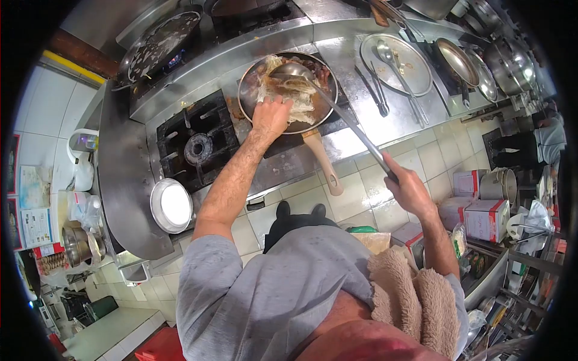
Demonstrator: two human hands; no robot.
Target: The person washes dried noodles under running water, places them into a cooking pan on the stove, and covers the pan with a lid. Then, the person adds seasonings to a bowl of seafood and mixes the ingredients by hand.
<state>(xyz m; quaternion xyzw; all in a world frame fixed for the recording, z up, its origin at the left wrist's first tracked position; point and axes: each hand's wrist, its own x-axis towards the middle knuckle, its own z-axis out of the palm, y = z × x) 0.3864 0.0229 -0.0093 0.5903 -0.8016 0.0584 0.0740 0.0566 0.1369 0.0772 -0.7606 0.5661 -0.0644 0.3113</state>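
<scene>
"Pan (304,128) and ladle (293,71), where are they?"

"Near the front edge of the stove (266,161), right of the bare burner (197,149). The pan's handle (324,163) juts out past that edge, and the ladle's bowl rests on the pale, stringy food (301,109) inside."

"And the person's hands?"

"Fingers of the right hand (410,185) are wrapped around the far end of the ladle's shaft, out beyond the front edge. The left hand (273,115) is over the pan's near side, fingers down at the food; whether they pinch any of it, one cannot tell."

"What else is close?"

"A round tray (374,49) on the steel table (394,123) to the right, with a long spoon (398,69) lying across it and tongs (376,90) at its left rim."
</scene>
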